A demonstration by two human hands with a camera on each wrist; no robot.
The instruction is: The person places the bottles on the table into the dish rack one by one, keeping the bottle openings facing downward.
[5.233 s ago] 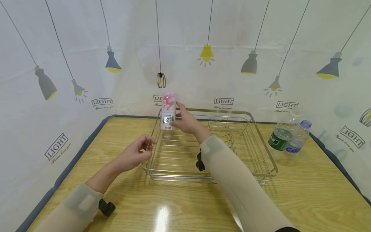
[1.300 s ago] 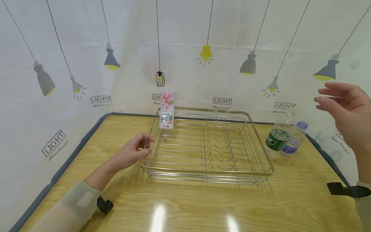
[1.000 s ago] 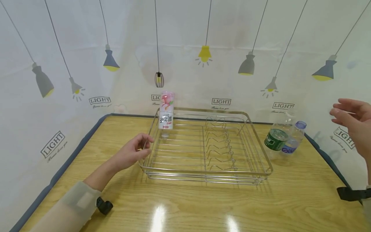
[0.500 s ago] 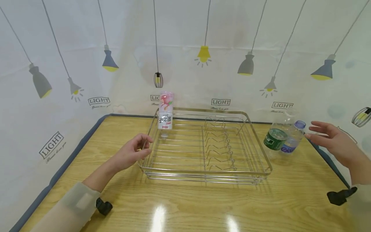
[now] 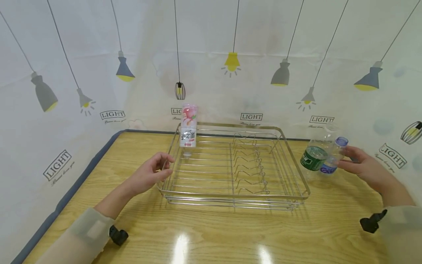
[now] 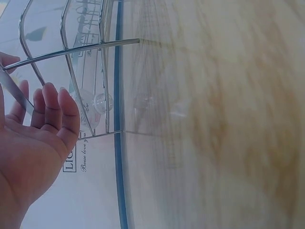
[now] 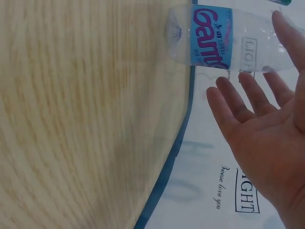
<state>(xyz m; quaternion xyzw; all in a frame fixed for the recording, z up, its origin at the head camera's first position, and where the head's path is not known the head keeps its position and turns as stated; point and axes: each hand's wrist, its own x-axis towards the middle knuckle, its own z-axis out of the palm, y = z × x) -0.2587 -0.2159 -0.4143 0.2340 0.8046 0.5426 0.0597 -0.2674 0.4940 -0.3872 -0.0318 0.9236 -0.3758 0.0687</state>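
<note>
My left hand (image 5: 151, 172) is at the left rim of a wire dish rack (image 5: 230, 197), fingers curled round the metal band. In the left wrist view, the rack's wires (image 6: 71, 71) run just past the fingertips. My right hand (image 5: 366, 170) reaches round a small clear bottle (image 5: 332, 161) with a purple neck and a blue label. In the right wrist view, thumb and fingers spread on either side of this bottle's upper part (image 7: 259, 43). A larger clear bottle (image 5: 313, 157) with a green label stands beside it.
A bottle (image 5: 188, 126) with a pink-and-white peach label stands upside down in the rack's back left corner. Wavy wire dividers (image 5: 252, 165) line the rack's right half. A curtain (image 5: 211, 55) printed with lamps closes off the wooden table (image 5: 211, 234) behind.
My right hand left the peach-label bottle in the rack, swung out to the far right, then came down and in to the small bottle. The left hand stays at the rim.
</note>
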